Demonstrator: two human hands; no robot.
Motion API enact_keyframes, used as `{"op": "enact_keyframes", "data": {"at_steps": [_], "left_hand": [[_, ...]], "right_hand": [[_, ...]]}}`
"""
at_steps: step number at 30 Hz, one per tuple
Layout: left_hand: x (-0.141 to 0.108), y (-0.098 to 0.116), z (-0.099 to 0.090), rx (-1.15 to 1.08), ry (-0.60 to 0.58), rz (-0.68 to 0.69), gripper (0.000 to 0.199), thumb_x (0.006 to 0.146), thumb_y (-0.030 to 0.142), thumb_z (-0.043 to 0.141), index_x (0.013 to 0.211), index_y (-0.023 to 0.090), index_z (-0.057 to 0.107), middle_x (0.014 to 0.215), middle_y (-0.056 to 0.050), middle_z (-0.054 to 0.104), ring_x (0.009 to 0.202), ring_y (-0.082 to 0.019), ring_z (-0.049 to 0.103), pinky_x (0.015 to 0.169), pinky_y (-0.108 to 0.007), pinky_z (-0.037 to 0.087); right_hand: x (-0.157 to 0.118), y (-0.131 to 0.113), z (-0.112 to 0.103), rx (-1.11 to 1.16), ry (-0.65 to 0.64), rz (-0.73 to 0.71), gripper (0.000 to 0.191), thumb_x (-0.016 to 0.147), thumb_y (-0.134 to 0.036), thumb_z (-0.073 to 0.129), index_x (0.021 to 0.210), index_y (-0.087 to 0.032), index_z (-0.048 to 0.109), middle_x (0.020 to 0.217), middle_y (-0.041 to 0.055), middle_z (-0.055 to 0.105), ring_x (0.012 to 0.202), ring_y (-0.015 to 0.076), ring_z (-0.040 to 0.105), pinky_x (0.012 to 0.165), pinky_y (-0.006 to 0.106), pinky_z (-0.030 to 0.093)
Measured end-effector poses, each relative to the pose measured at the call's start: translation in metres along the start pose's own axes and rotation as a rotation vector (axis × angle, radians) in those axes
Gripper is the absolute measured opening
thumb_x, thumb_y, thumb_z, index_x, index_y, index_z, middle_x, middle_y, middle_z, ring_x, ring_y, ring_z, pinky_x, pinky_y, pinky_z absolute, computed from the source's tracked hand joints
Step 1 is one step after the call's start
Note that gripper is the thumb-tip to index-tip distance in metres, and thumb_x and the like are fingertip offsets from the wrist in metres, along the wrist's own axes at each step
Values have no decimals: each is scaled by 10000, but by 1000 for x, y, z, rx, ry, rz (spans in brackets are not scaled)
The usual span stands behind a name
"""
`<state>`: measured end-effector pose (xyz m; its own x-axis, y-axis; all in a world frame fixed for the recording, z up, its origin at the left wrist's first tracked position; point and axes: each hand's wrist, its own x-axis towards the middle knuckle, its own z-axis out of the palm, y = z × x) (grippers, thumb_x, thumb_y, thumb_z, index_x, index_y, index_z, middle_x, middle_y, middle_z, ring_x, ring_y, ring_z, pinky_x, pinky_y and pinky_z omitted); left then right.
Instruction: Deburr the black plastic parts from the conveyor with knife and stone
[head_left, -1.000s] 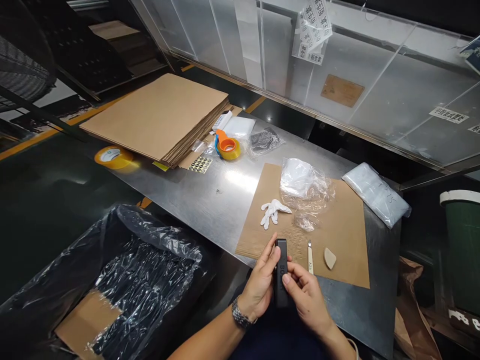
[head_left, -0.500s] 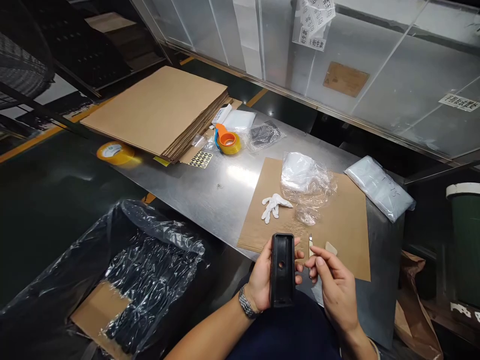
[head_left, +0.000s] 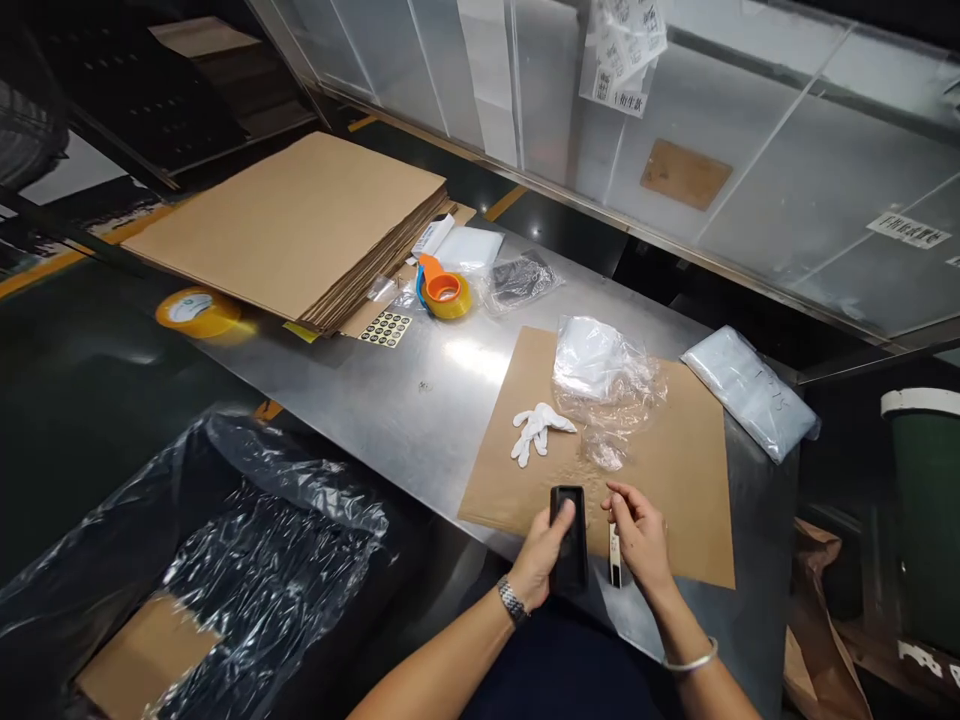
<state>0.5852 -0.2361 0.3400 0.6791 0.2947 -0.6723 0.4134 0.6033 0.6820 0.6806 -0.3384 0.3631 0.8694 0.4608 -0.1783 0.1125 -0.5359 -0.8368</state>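
My left hand [head_left: 541,555] is wrapped round a black rectangular tray-like part [head_left: 571,565], its thumb lying over the hollow side. To the right, my right hand [head_left: 637,530] has its thumb and index finger pinched together; whatever lies between the tips is too small to make out. A pale-handled knife [head_left: 615,556] lies close beside that hand, near the edge of a cardboard sheet [head_left: 682,480]. Above the hands, a white glove [head_left: 541,430] and a clear plastic bag with white contents [head_left: 589,358] rest on the cardboard.
Stacked cardboard [head_left: 300,220] stands at the back left of the metal table [head_left: 420,430]. An orange tape dispenser [head_left: 444,290] is beside it. A wrapped white packet [head_left: 750,390] lies at the right. A plastic-lined bin [head_left: 277,580] stands lower left.
My left hand has moved its thumb onto the black part and holds it lower and flatter. My right hand has shifted up and left. The view has shifted slightly.
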Motion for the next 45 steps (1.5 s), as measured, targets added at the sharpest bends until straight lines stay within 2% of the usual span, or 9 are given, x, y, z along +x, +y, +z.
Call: {"op": "enact_keyframes", "data": {"at_steps": [6,11,18,27,31,35,37,41,45], "left_hand": [[74,-39,4,341,151,222,284,749,371,540,934,159,578,913,-97,592,959,-271,497,908,-424,335],[98,-52,1,558,228,357,303,776,250,444,1036,175,580,1038,-114,538,1046,-279,424,976,-445,261],[104,-59,-17,753,307,412,393,815,244,372,1180,171,494,1149,-126,501,1093,-265,442,977,-441,297],[105,-28,-23,370,320,357,325,798,320,445,1065,158,535,1074,-141,542,1052,-276,482,965,-452,324],[106,1,-7,276,189,357,444,824,415,442,1178,148,467,1182,-153,525,1046,-233,527,906,-369,406],[99,36,6,177,20,502,719,729,396,619,1339,193,296,1427,-111,297,1315,-218,253,1070,-351,216],[93,50,8,144,-56,547,694,656,358,701,1269,185,426,1422,-106,316,1333,-237,203,1096,-372,140],[79,62,5,72,-232,454,301,715,368,641,915,147,676,1120,-131,619,1125,-268,498,1016,-404,311],[65,57,-4,0,-263,359,376,778,406,557,1050,154,625,970,-116,681,870,-224,625,819,-374,470]], "right_hand": [[131,33,14,-323,111,-105,230,882,-304,473,1007,-144,582,1012,69,610,915,176,578,803,371,467],[228,49,27,-533,130,-124,240,881,-308,492,1072,-173,548,1112,65,556,941,170,562,814,380,471],[280,59,49,-598,65,-242,277,872,-315,507,1103,-163,530,1116,66,552,944,180,564,802,387,478],[237,62,33,-464,259,-256,227,875,-304,504,1038,-154,556,1040,51,580,882,156,577,767,357,487],[179,46,22,-357,301,-274,166,887,-269,466,913,-135,560,853,28,597,740,128,584,660,291,496],[107,18,21,-256,242,-340,146,869,-241,442,851,-166,567,938,82,588,875,170,576,680,275,497],[77,4,24,-214,223,-370,148,857,-216,447,882,-174,587,990,101,568,936,188,557,744,310,492],[37,-10,25,-133,170,-403,214,835,-181,478,992,-212,621,980,93,567,938,199,553,811,355,475],[21,-2,13,-29,190,-334,284,854,-254,468,1123,-208,547,1075,111,534,1030,226,516,868,401,445]]}}
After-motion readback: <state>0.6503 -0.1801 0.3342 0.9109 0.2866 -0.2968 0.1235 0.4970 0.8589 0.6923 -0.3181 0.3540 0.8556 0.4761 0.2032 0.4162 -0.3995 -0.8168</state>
